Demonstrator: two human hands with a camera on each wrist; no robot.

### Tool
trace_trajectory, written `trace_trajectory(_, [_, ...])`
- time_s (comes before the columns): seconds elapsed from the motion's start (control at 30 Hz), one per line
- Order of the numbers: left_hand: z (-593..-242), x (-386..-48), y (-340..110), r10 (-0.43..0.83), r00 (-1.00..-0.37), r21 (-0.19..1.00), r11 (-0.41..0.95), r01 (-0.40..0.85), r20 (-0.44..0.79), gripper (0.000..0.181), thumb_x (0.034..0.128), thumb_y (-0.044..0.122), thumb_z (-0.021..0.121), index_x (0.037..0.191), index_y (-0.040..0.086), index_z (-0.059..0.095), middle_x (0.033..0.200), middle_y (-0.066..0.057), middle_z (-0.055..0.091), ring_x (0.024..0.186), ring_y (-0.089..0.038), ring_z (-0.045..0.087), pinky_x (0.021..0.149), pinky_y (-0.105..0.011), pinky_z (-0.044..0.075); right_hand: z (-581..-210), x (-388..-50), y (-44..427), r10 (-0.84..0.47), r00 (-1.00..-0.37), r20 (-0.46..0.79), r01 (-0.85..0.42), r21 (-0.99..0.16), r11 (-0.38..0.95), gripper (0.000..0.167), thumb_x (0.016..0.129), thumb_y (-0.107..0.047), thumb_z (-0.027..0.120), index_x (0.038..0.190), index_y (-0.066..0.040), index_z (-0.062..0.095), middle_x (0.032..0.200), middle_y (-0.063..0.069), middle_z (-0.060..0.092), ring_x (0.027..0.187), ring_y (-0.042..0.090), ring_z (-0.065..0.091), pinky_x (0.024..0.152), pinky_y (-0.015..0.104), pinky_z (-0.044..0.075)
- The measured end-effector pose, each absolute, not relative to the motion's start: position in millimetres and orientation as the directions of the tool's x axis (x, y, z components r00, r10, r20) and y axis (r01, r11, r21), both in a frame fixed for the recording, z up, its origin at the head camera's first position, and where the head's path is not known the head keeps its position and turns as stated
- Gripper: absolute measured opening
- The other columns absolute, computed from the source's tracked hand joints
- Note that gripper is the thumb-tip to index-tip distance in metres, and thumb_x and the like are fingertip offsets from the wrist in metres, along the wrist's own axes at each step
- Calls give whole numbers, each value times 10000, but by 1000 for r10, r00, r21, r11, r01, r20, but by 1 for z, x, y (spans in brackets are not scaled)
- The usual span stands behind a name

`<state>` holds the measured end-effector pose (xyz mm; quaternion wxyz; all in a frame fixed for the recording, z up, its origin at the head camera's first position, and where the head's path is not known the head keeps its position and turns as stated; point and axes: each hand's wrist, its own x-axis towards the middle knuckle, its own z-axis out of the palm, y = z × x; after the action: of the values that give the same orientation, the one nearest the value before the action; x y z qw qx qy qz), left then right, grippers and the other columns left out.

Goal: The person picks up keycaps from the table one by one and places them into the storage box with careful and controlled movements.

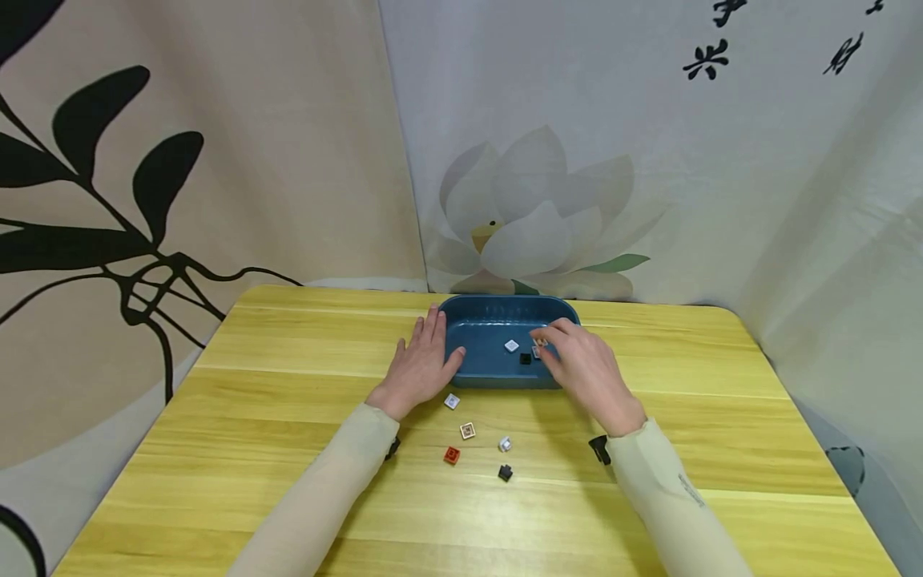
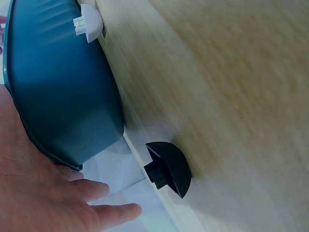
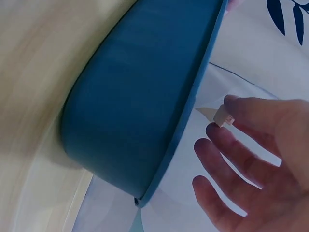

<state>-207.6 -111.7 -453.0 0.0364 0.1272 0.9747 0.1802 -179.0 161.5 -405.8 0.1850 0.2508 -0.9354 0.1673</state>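
Note:
My right hand (image 1: 587, 369) pinches a small beige keycap-like piece (image 3: 222, 116) between thumb and index finger over the right part of the blue tray (image 1: 505, 383). Its other fingers are spread loosely. The left hand (image 1: 418, 361) lies against the tray's left end, fingers extended, curled round nothing. Inside the tray are a white piece (image 1: 511, 346), a black piece (image 1: 525, 359) and another pale piece (image 1: 537, 353) partly covered by the right fingers. In the left wrist view, a black piece (image 2: 169, 169) and a white piece (image 2: 91, 24) sit on the table, stems showing.
In front of the tray lie a white piece (image 1: 451, 401), a beige piece (image 1: 467, 431), a red piece (image 1: 451, 455), a second white piece (image 1: 505, 443) and a black piece (image 1: 505, 473). The wooden table (image 1: 721, 385) ends at a printed curtain (image 1: 324, 160) behind the tray.

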Motion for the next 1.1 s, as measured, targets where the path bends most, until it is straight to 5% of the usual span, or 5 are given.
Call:
trace_trajectory(0.6, [-453, -208, -111, 254, -967, 359, 905, 228, -26, 823, 1080, 527, 389, 1649, -2, 116, 1737, -135, -8, 1575, -398, 112, 1172, -696, 224, -417, -209, 149, -350, -886, 304, -431, -262, 864, 229, 937, -152, 787, 1160, -100, 790, 1105, 78, 715, 902, 246, 685, 683, 390, 571])
trace_trajectory(1.1, [-452, -207, -110, 250, -968, 360, 907, 220, -38, 810, 1085, 509, 397, 1650, 4, 111, 1736, -134, -10, 1575, -396, 115, 1180, -688, 212, -422, -235, 143, -369, -926, 81, -376, -264, 888, 201, 987, -117, 711, 1167, -78, 792, 1094, 100, 722, 968, 271, 672, 823, 446, 579])
